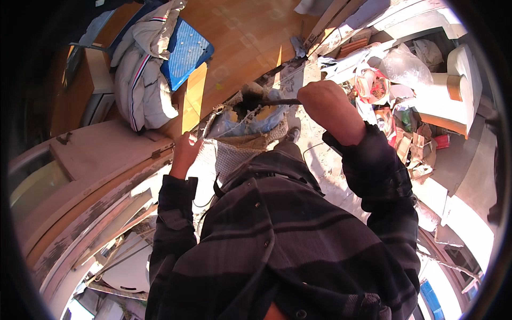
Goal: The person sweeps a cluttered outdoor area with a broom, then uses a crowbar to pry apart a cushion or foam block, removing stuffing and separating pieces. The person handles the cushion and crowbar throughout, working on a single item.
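My right hand [326, 104] is closed in a fist around a dark, thin rod [280, 102]. The rod points left, its far end over the mouth of a pale woven sack [232, 149]. Bluish plastic lining [263, 124] and something dark and yellowish show inside the sack's mouth; what it is I cannot make out. My left hand [186, 152] is closed at the sack's left edge and appears to grip its rim. The sack sits just ahead of my legs, and its lower part is partly hidden by my jacket.
A white padded coat [141, 80] and a blue ribbed panel [186, 53] lie at the upper left, by a tan tiled floor [245, 29]. Clear plastic bags [405, 69], cardboard scraps [418, 144] and a white cabinet-like piece [448, 96] crowd the right. A wooden frame edge [106, 170] runs along the left.
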Demonstrator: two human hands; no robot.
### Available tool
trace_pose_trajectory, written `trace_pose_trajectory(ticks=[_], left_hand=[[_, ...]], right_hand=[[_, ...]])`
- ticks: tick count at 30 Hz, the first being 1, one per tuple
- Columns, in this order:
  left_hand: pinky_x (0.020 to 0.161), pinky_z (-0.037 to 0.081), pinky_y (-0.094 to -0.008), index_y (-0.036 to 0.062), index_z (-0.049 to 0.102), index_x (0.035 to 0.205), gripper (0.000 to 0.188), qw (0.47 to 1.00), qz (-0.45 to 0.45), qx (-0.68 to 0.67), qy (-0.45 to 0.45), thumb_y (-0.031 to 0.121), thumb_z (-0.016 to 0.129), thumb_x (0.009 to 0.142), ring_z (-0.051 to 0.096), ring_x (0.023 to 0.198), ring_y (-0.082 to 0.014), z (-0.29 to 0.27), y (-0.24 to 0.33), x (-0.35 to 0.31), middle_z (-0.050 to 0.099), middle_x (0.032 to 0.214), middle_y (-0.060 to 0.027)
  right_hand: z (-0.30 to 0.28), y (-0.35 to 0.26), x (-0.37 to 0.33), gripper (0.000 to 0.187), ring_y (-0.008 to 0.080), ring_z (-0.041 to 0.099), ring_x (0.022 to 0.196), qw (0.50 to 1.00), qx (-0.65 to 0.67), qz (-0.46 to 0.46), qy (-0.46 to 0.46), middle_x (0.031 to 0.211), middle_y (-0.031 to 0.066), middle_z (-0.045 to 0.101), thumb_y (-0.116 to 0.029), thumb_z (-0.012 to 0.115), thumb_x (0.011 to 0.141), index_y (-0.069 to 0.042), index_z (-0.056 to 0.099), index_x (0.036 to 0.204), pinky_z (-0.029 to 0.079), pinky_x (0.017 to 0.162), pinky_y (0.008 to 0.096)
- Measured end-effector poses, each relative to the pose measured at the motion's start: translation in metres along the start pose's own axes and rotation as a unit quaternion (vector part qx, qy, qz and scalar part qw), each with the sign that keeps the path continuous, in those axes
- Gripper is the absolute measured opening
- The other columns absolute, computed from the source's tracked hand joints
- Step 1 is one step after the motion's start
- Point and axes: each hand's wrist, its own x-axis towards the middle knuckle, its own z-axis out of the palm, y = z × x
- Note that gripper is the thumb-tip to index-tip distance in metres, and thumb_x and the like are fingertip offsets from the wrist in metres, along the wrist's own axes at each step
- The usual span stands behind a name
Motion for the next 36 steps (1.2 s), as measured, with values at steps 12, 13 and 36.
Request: trace_pose_trajectory(ticks=[12,13,36], left_hand=[[0.081,0.049,-0.0496,0.0055,0.074,0.093,0.027,0.977,0.12,0.17,0.047,0.03,0.066,0.085,0.066,0.089,-0.0377,0.027,0.084,0.097,0.068,0.091,-0.0189],[0.08,0.049,-0.0496,0.0052,0.074,0.092,0.027,0.974,0.124,0.175,0.069,0.029,0.065,0.086,0.066,0.089,-0.0377,0.027,0.083,0.103,0.068,0.091,-0.0187],[0.069,0.044,-0.0478,-0.0001,0.058,0.071,0.024,0.973,0.14,0.067,0.171,0.02,0.066,0.083,0.057,0.074,-0.0365,0.045,0.089,0.116,0.06,0.078,-0.0161]], right_hand=[[0.008,0.005,-0.055,0.013,0.0317,0.068,0.071,0.993,0.006,0.091,-0.073,0.069,0.0126,0.064,-0.006,0.059,0.08,-0.01,0.07,0.086,0.052,0.06,0.0437],[0.006,0.007,-0.06,0.014,0.0319,0.068,0.07,0.991,0.018,0.106,-0.083,0.069,0.0126,0.064,-0.006,0.059,0.08,-0.01,0.07,0.086,0.051,0.059,0.0437],[-0.009,-0.014,-0.034,0.001,0.0309,0.066,0.074,0.988,0.058,0.082,-0.115,0.071,0.0122,0.062,-0.006,0.062,0.075,-0.005,0.063,0.074,0.05,0.062,0.0404]])
